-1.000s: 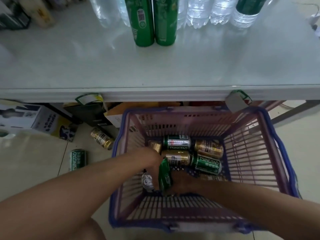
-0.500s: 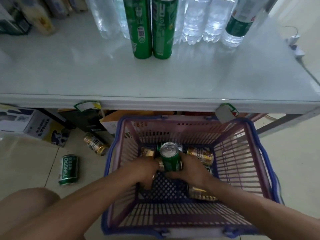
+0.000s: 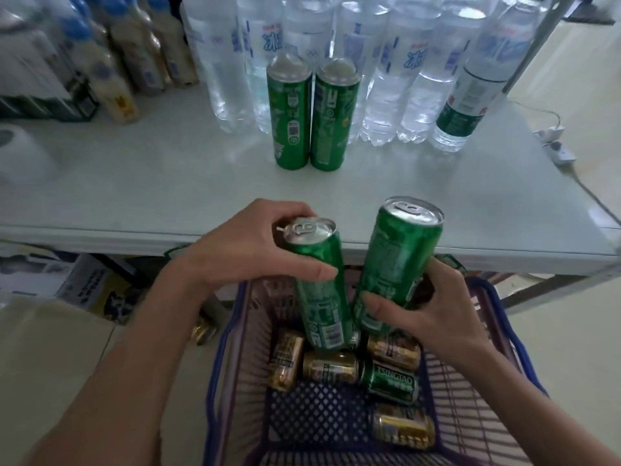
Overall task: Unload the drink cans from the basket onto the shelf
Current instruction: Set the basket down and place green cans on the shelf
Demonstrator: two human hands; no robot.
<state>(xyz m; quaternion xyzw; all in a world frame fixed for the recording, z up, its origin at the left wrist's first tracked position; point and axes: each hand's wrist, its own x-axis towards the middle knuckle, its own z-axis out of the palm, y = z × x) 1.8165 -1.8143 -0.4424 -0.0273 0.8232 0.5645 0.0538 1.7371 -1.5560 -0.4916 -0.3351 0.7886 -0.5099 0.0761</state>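
Observation:
My left hand (image 3: pixel 248 250) grips a tall green can (image 3: pixel 319 290) near its top. My right hand (image 3: pixel 426 307) holds a second tall green can (image 3: pixel 393 260) by its lower half. Both cans are upright, slightly tilted, above the blue and purple basket (image 3: pixel 221 358) and just in front of the pale shelf (image 3: pixel 168 186). Several short gold cans (image 3: pixel 331 366) and a green Tsingtao can (image 3: pixel 391 381) lie on the basket's floor. Two tall green cans (image 3: pixel 311 116) stand side by side on the shelf.
Clear water bottles (image 3: pixel 396 79) line the back of the shelf, with beige bottles (image 3: pixel 121 68) at the back left. A white power strip and cable (image 3: pixel 554 146) lie at the shelf's right. Boxes (image 3: pixel 67 280) sit under the shelf on the floor.
Both hands have risen out of the basket, each now holding a tall green can at shelf-edge height. The view has tilted up toward the shelf.

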